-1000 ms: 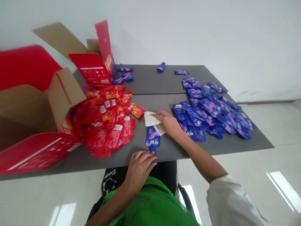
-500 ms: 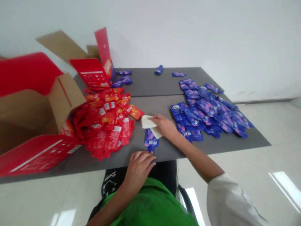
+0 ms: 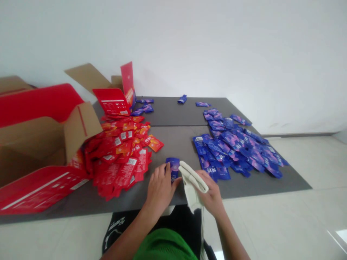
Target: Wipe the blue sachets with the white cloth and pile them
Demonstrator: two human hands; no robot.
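Observation:
A single blue pouch (image 3: 174, 167) lies near the table's front edge, its lower part partly covered by my left hand (image 3: 160, 189). The fingers of that hand rest along the pouch's left side and the thumb lies across its lower right, gripping it. My right hand (image 3: 210, 191) is closed round a folded off-white cloth (image 3: 191, 180), held up just right of the pouch. Left of my hands is a heap of red pouches (image 3: 127, 166). To the right spreads a heap of blue pouches (image 3: 235, 144).
A large open red carton (image 3: 40, 191) stands at the table's left, with a smaller open red carton (image 3: 112, 103) behind it. Several loose blue pouches, one of them (image 3: 182, 99) near the back edge, lie along the far side of the grey table (image 3: 176, 133).
My right hand has drawn the cloth back off the pouch, toward me and to the right. My left hand has shifted up along the pouch. The view has tilted upward.

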